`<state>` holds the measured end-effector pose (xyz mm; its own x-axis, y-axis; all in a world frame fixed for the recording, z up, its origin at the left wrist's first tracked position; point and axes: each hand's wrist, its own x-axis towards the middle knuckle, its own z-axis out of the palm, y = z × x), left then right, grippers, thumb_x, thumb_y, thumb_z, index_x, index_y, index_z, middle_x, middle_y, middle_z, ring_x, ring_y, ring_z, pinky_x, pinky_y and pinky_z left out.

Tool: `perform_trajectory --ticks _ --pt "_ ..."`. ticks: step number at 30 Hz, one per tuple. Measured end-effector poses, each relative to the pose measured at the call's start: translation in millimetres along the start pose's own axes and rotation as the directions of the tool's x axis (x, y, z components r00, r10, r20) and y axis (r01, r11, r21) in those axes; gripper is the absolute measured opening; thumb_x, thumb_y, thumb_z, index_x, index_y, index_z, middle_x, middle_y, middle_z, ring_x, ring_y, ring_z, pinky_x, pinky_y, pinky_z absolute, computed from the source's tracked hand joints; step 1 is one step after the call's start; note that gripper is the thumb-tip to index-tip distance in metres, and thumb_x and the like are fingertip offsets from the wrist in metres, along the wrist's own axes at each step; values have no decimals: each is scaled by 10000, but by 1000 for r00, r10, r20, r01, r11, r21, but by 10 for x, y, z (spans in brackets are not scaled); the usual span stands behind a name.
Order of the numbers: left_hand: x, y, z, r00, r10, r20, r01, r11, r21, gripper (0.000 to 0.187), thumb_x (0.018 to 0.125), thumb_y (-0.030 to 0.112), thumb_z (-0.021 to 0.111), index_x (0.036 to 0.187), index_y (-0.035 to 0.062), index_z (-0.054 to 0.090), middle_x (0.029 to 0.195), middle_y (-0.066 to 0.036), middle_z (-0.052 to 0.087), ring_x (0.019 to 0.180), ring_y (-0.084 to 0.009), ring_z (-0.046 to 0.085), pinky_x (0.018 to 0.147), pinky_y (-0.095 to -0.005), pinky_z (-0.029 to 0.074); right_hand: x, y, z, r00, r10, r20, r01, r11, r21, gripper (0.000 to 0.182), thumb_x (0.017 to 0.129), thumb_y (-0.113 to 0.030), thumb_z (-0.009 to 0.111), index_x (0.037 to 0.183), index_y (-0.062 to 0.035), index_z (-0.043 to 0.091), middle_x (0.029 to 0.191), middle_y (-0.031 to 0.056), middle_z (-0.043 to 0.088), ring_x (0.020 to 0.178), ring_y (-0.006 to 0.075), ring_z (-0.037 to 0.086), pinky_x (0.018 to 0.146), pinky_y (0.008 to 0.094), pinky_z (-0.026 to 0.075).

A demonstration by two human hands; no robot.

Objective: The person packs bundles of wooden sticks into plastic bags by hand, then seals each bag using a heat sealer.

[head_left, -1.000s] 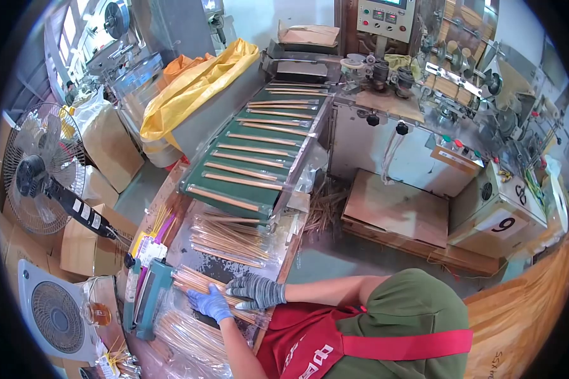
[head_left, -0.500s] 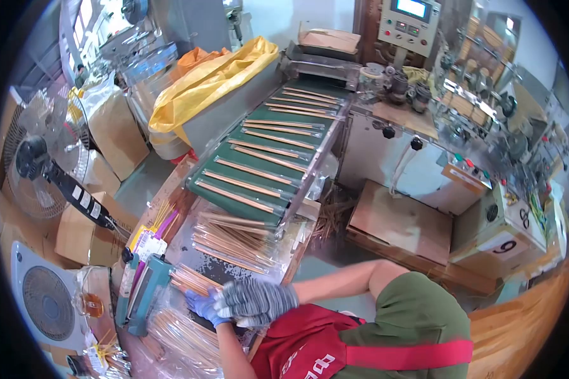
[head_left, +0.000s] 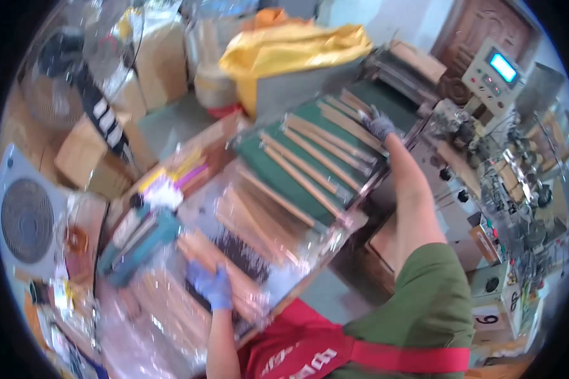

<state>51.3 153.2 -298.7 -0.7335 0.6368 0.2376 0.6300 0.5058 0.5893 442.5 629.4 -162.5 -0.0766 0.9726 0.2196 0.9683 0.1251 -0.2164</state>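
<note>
My left hand (head_left: 214, 287), in a blue glove, rests with fingers apart against the left side of a bundle of film-wrapped chopsticks (head_left: 224, 268) on the work table. My right hand (head_left: 378, 124), in a grey striped knit glove, is stretched far forward over the green conveyor belt (head_left: 253, 144). Its fingers look spread, though blurred, beside wrapped chopsticks (head_left: 348, 125) near the belt's far end. More wrapped pairs (head_left: 303, 177) lie slantwise along the belt. Loose packs (head_left: 253, 224) are heaped at its near end, and others (head_left: 171, 300) lie left of my left hand.
A teal bench device (head_left: 142, 243) stands on the table's left. Beyond it are a fan (head_left: 63, 82) and cardboard boxes (head_left: 98, 148). A yellow cover (head_left: 291, 50) drapes a grey bin beside the belt. Machinery with a control panel (head_left: 493, 79) stands to the right.
My right hand has left the bundle by my left hand and reached forward over the belt. The view has turned. My left hand stays at the bundle.
</note>
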Motion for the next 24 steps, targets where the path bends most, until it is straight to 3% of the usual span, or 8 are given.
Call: perform_trajectory --ticks 4,9,11,12,17,19,20,24 --pt "44 -18 24 998 44 -39 -40 994 99 872 789 404 629 1401 -59 215 1404 -271 321 1303 -396 300 1115 -453 167 -1130 -1277 -80 817 -574 49 495 744 449 611 838 -501 528 1183 3 538 1144 257 566 1078 372 543 933 391 419" --pt "146 -45 245 996 -56 -76 37 972 -231 915 803 459 634 1418 -37 172 1413 -273 304 1294 -374 333 1102 -409 207 -2926 -2669 -99 805 -569 171 591 795 -139 651 892 -419 403 1315 76 387 1382 290 347 1279 425 344 1065 442 287" --pt "219 320 -13 999 40 -2 -37 898 -438 719 848 327 602 1359 -37 253 1281 -232 419 1202 -343 420 1042 -385 303 -3140 -2872 301 713 -662 231 635 749 188 701 857 -471 427 1307 66 409 1362 289 379 1266 400 375 1063 441 291" --pt "252 361 36 930 279 -240 -308 947 -91 619 852 300 581 1293 -43 314 1196 -206 453 1162 -313 448 1016 -376 336 -3157 -3159 -320 743 -525 415 553 831 61 688 823 -485 501 1256 49 467 1331 276 415 1252 355 400 1044 407 325" --pt "304 562 169 952 -222 -210 134 921 -365 691 792 460 596 1277 12 391 1103 -191 519 1019 -323 513 904 -406 412 -2803 -3070 1284 778 -612 143 518 753 406 532 916 -353 472 1323 -16 410 1326 216 436 1193 339 455 1002 408 376" --pt "91 501 98 916 -388 101 383 769 -511 829 779 429 650 1395 15 278 1246 -199 491 1121 -292 502 971 -382 392 -3205 -2785 1644 813 -571 111 378 663 646 479 953 -300 461 1350 -42 388 1324 191 444 1169 333 477 985 408 397" --pt "33 503 101 900 -397 178 408 630 -661 902 751 408 697 1424 24 237 1291 -197 472 1150 -270 496 999 -369 374 -3444 -2722 1757 745 -579 332 -298 156 942 545 934 -353 499 1372 -56 372 1336 158 436 1147 288 505 941 388 440" --pt "-532 65 -804 940 73 334 330 65 -942 967 702 297 764 1434 38 188 1268 -148 492 1142 -217 498 987 -328 375 -4159 -2803 1009 378 -656 653 -888 -57 457 532 921 -253 550 1375 -55 354 1223 122 516 1056 208 552 880 329 489"
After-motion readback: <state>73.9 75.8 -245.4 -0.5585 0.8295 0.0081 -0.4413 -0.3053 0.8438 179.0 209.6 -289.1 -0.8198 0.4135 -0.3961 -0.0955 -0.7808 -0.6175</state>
